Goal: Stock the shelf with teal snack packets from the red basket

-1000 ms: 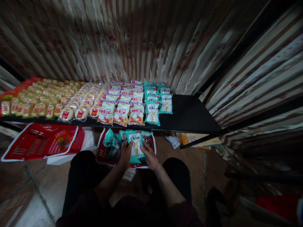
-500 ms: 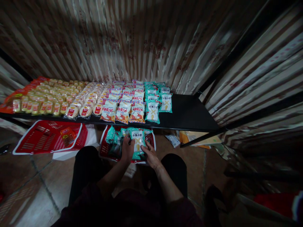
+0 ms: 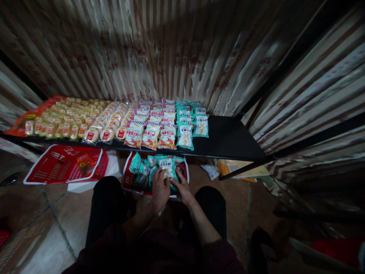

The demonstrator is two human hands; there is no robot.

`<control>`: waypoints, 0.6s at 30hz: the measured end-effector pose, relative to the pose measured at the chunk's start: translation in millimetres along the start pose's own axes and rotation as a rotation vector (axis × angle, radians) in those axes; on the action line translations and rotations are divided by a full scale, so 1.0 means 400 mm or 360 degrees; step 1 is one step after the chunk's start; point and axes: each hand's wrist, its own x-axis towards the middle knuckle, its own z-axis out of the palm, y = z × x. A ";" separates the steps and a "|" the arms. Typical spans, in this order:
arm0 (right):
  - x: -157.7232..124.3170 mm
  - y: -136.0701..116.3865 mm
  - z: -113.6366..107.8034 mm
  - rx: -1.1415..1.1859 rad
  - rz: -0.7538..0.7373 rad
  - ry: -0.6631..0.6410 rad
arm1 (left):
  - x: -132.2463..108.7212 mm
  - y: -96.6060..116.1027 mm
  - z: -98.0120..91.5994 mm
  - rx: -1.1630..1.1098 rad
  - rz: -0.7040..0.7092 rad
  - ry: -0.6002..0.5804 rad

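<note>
Two bare hands meet at one teal-and-white plastic snack bag [image 3: 165, 165] printed 小鱼小虾, in or just over a red plastic basket [image 3: 128, 178] with a white rim. The right hand's [image 3: 181, 187] grip holds its lower right edge; the left hand's [image 3: 160, 191] fingers touch its face, clenched or not I cannot tell. Its long axis points at the black shelf [image 3: 225, 133], which extends rightward past matching bags [image 3: 186, 136].

Striped curtains [image 3: 159, 49] hang behind a tiled floor [image 3: 55, 220] with scattered goods.
At far left, a white-rimmed red basket [image 3: 54, 165] contains an orange packet [image 3: 85, 164] and partly hides a white box [image 3: 82, 187]; to the right, a silvery packet [image 3: 210, 171] lies near yellowish sheets [image 3: 243, 168]; higher up, small yellow packs [image 3: 67, 129] sit beside orange wrapping [image 3: 31, 113].
</note>
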 end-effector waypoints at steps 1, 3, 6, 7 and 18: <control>0.000 0.000 -0.001 -0.0021 -0.0025 -0.0016 | 0.001 0.000 0.003 -0.0041 -0.0037 -0.0005; -0.002 -0.003 -0.002 -0.0062 -0.0066 -0.0053 | 0.006 0.001 0.008 -0.0107 -0.0115 -0.0019; -0.009 -0.013 0.000 -0.0096 -0.0099 -0.0140 | 0.013 0.002 0.011 -0.0207 -0.0274 -0.0039; -0.012 -0.018 0.002 -0.0104 -0.0104 -0.0164 | 0.015 0.002 0.012 -0.0254 -0.0348 -0.0041; -0.040 -0.072 0.016 -0.0333 -0.0131 -0.0308 | 0.044 0.037 -0.001 -0.0917 -0.0778 0.0036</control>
